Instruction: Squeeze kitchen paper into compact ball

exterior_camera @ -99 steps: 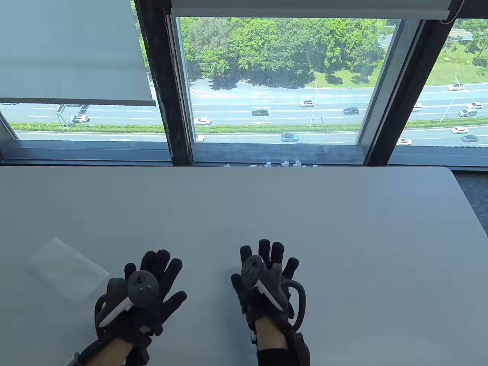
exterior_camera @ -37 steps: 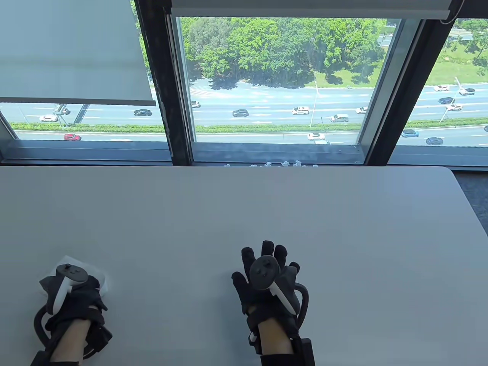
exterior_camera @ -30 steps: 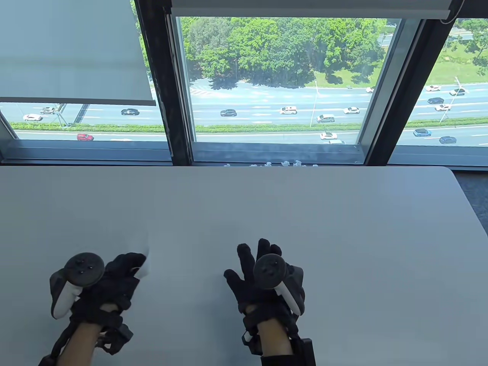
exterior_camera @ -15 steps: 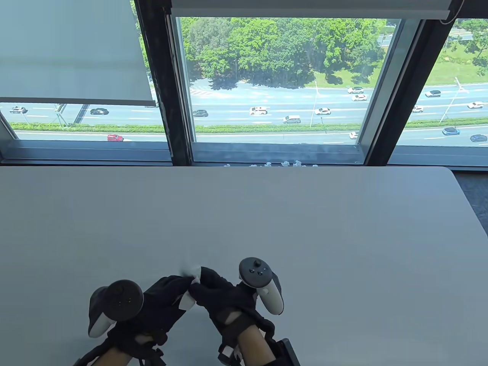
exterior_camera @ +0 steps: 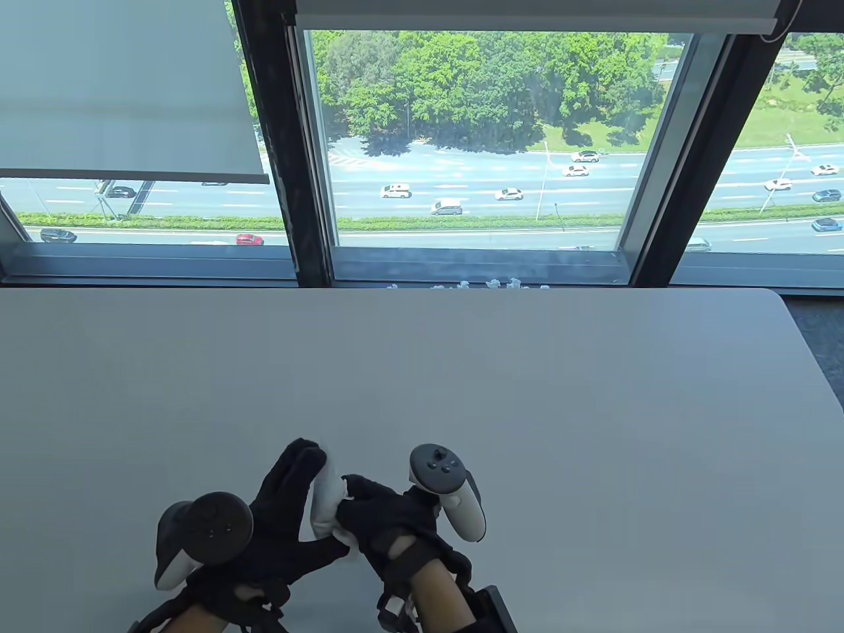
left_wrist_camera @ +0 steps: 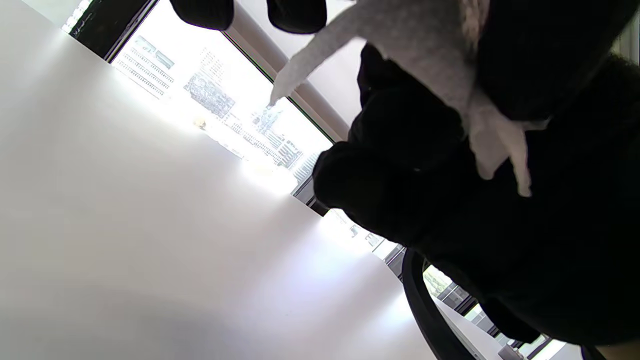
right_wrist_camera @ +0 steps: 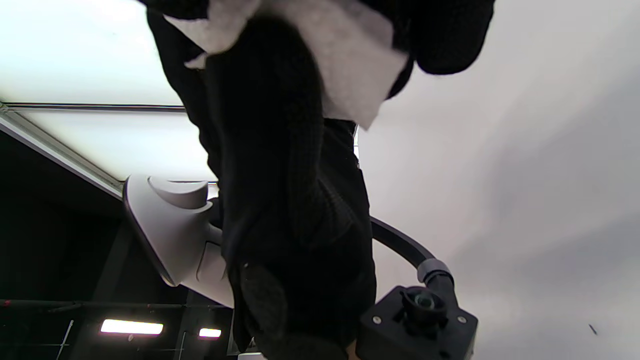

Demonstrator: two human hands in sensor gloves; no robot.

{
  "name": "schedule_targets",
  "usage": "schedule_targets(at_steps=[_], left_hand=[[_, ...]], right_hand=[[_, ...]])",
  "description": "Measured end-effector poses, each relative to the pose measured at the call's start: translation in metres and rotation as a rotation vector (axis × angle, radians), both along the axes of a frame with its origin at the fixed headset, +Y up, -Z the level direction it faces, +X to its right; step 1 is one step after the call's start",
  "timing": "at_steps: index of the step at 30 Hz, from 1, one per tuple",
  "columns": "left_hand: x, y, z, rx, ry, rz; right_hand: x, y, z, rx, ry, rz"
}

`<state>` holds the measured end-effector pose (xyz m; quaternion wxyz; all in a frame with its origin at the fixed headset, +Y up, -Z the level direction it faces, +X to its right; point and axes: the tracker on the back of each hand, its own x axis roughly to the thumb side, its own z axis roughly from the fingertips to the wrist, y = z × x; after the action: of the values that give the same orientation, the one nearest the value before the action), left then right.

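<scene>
Kitchen paper, white and partly bunched, held above the near edge of the table between both gloved hands. Left hand: fingers extended behind the sheet, thumb under its lower edge, cradling it without closing. Right hand: fingers curled, gripping the paper's right side. In the left wrist view a loose flap of paper projects upward (not yet compact). Small white scraps lie along the window sill beyond the table's far edge.
</scene>
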<state>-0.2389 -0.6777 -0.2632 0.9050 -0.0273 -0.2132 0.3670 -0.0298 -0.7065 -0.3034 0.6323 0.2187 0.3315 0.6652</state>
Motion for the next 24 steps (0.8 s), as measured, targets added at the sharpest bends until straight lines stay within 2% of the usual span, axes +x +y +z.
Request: schedule_targets(at_steps=[2, 4, 6, 8, 11, 13, 15, 19, 22, 24], left_hand=[[-0.001, 0.006, 0.002, 0.040, 0.030, 0.001], [-0.008, 0.013, 0.001, 0.088, 0.126, -0.005], [-0.013, 0.015, 0.001, 0.084, 0.140, 0.011], [-0.012, 0.015, 0.002, 0.122, 0.182, -0.040], [-0.003, 0.014, 0.005, 0.173, 0.162, -0.144], [0.003, 0.012, 0.007, 0.177, 0.130, -0.173], [0.003, 0.011, 0.006, 0.176, 0.098, -0.201], [0.001, 0.009, 0.007, 0.085, -0.034, -0.013], [-0.003, 0.014, 0.008, 0.126, -0.038, -0.005], [0.000, 0.012, 0.009, 0.133, -0.053, -0.065]], right_hand=[[0.004, -0.001, 0.000, -0.003, -0.058, 0.037], [0.009, -0.005, 0.002, -0.027, -0.124, 0.032], [0.008, -0.007, 0.001, -0.064, -0.093, -0.049], [0.000, -0.006, 0.003, -0.065, 0.014, -0.080], [-0.012, -0.002, 0.010, -0.013, 0.024, 0.014], [-0.013, -0.002, 0.013, 0.014, -0.085, 0.100], [-0.009, -0.002, 0.011, 0.013, -0.123, 0.130], [0.009, -0.005, 0.006, -0.020, -0.311, 0.134], [0.010, -0.009, 0.003, -0.119, -0.217, -0.017], [0.006, -0.008, 0.003, -0.116, -0.176, -0.036]])
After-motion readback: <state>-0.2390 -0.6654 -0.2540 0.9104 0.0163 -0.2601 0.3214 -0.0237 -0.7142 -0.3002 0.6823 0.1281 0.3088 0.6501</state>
